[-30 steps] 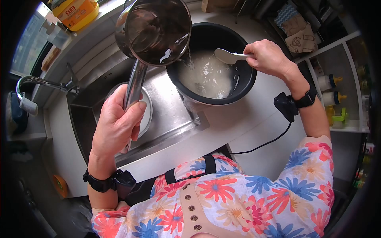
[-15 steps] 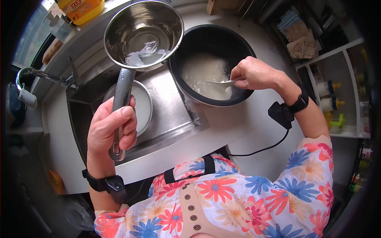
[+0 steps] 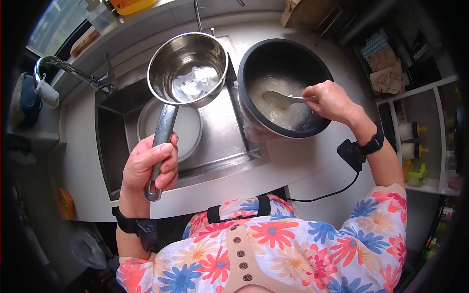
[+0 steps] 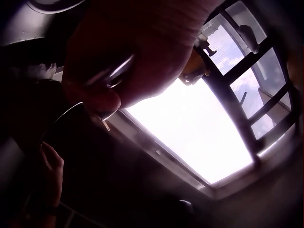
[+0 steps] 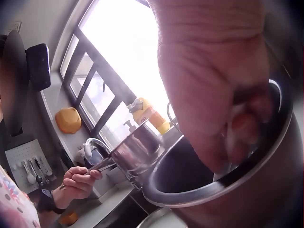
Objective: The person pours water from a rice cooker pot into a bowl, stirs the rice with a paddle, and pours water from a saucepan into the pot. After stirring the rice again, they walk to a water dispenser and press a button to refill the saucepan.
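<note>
My left hand (image 3: 149,163) grips the long handle of a steel saucepan (image 3: 188,71), held up over the sink with its mouth toward the head camera and shiny wet patches inside. In the right wrist view the saucepan (image 5: 140,149) is beside the rim of a deep black pot (image 3: 264,53). Cloudy whitish liquid with pale grains (image 3: 286,117) lies in that pot. Fingers of my right hand (image 3: 332,102) pinch the handle of a pale spoon (image 3: 279,99), whose bowl dips into the liquid. The left wrist view is mostly dark.
A round bowl of whitish liquid (image 3: 188,124) stands in the steel sink (image 3: 220,141), under the saucepan. The faucet (image 3: 68,66) is at the left. Paper bags (image 3: 386,73) lie at the back right, above a shelf with bottles (image 3: 413,150). A black cable (image 3: 327,198) trails from the right wrist.
The saucepan was tipped over the pot, pouring water; it has swung left, levelled and come nearer, and the stream has stopped. The spoon has gone down from the pot's rim into the liquid.
</note>
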A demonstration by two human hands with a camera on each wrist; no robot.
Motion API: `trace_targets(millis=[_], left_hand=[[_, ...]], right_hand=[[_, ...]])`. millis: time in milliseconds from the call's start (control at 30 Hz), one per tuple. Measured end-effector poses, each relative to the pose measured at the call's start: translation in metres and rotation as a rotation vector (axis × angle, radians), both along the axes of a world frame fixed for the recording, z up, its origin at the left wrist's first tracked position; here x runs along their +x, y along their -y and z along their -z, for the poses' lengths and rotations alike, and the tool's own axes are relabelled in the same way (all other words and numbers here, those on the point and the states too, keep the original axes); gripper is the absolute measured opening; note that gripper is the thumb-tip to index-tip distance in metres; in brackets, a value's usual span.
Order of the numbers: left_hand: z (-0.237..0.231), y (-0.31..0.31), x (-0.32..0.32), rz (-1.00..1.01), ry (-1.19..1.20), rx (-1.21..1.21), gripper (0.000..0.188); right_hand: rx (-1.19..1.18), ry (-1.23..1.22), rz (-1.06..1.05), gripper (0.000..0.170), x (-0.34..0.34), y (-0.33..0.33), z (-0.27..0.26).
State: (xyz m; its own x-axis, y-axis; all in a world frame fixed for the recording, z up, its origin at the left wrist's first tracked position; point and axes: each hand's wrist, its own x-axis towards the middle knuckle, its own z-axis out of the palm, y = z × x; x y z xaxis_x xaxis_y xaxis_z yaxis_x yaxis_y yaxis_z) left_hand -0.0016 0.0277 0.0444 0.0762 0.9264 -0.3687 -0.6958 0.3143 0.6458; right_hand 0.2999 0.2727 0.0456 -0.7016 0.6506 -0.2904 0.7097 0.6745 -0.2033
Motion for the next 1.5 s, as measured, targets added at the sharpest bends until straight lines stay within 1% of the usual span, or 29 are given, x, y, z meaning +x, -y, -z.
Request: trace_targets(millis=[67, 100, 167, 233, 300, 367, 433, 467, 500, 567, 633, 700, 767, 833, 867, 933, 967, 1033, 1067, 1133, 1167, 1233, 1333, 1467, 1500], left_hand=[[0.002, 0.003, 0.000, -0.005, 0.006, -0.009, 0.015], [0.004, 0.004, 0.000, -0.001, 0.025, -0.014, 0.015], [0.005, 0.006, 0.001, -0.002, 0.042, -0.017, 0.015], [0.006, 0.008, 0.001, 0.008, 0.037, -0.038, 0.014], [0.007, 0.009, 0.000, 0.007, 0.028, -0.049, 0.014], [0.008, 0.008, 0.002, 0.021, 0.019, -0.055, 0.014], [0.007, 0.007, 0.004, 0.007, -0.015, -0.056, 0.013], [0.006, 0.007, 0.005, 0.013, -0.015, -0.056, 0.013], [0.005, 0.007, 0.005, 0.013, -0.049, -0.056, 0.015], [0.003, 0.005, 0.006, 0.018, -0.085, -0.056, 0.016], [-0.001, 0.003, 0.008, -0.008, -0.139, -0.078, 0.014], [-0.005, 0.000, 0.009, -0.003, -0.183, -0.063, 0.015], [-0.010, -0.005, 0.011, 0.000, -0.228, -0.050, 0.016], [-0.017, -0.012, 0.016, 0.027, -0.385, -0.053, 0.018], [-0.020, -0.015, 0.018, 0.028, -0.386, -0.053, 0.018], [-0.024, -0.023, 0.024, 0.056, -0.537, 0.005, 0.018], [-0.025, -0.026, 0.026, 0.055, -0.538, 0.003, 0.018], [-0.027, -0.033, 0.032, 0.091, -0.690, 0.047, 0.015], [-0.028, -0.037, 0.035, 0.091, -0.690, 0.046, 0.015], [-0.030, -0.043, 0.040, 0.140, -0.788, 0.079, 0.011], [-0.030, -0.046, 0.041, 0.143, -0.788, 0.079, 0.011], [-0.029, -0.051, 0.044, 0.168, -0.897, 0.063, 0.010], [-0.024, -0.054, 0.045, 0.150, -0.939, 0.115, 0.011], [-0.024, -0.055, 0.046, 0.120, -0.927, 0.106, 0.011], [-0.023, -0.055, 0.045, 0.109, -0.914, 0.106, 0.012]], right_hand=[[0.147, 0.025, 0.010, 0.016, 0.000, -0.006, 0.001], [0.148, 0.026, 0.006, 0.016, 0.001, -0.009, 0.001], [0.256, 0.029, 0.016, 0.014, 0.003, -0.017, 0.001], [0.272, 0.012, 0.024, 0.014, 0.006, -0.024, 0.000], [0.295, -0.154, 0.086, 0.013, 0.010, -0.029, -0.004], [0.335, -0.121, 0.110, 0.013, 0.010, -0.031, -0.003], [0.332, -0.006, -0.010, 0.014, 0.010, -0.030, 0.004], [0.269, 0.023, -0.002, 0.015, 0.008, -0.025, 0.005], [0.267, 0.025, 0.003, 0.015, 0.008, -0.021, 0.004], [0.119, 0.069, -0.071, 0.015, 0.008, -0.014, 0.000], [0.087, 0.087, -0.067, 0.016, 0.006, -0.004, -0.010], [-0.020, 0.138, -0.126, 0.018, 0.006, 0.001, -0.016], [-0.062, 0.143, -0.122, 0.020, 0.003, 0.006, -0.024], [-0.166, 0.060, -0.142, 0.019, 0.003, 0.009, -0.027], [-0.167, 0.059, -0.142, 0.019, 0.004, 0.009, -0.026], [-0.186, 0.009, -0.156, 0.019, 0.007, 0.010, -0.026], [-0.186, 0.007, -0.157, 0.019, 0.007, 0.012, -0.028], [-0.158, 0.034, -0.134, 0.019, 0.008, 0.017, -0.034], [-0.158, 0.034, -0.134, 0.019, 0.010, 0.016, -0.033], [-0.134, -0.035, -0.117, 0.018, 0.016, 0.014, -0.031], [-0.134, -0.034, -0.114, 0.018, 0.018, 0.015, -0.032], [-0.111, -0.083, -0.091, 0.017, 0.021, 0.016, -0.036], [-0.132, -0.062, -0.076, 0.017, 0.023, 0.017, -0.041], [-0.185, -0.102, -0.107, 0.017, 0.023, 0.017, -0.037], [-0.219, -0.053, -0.095, 0.018, 0.019, 0.018, -0.036]])
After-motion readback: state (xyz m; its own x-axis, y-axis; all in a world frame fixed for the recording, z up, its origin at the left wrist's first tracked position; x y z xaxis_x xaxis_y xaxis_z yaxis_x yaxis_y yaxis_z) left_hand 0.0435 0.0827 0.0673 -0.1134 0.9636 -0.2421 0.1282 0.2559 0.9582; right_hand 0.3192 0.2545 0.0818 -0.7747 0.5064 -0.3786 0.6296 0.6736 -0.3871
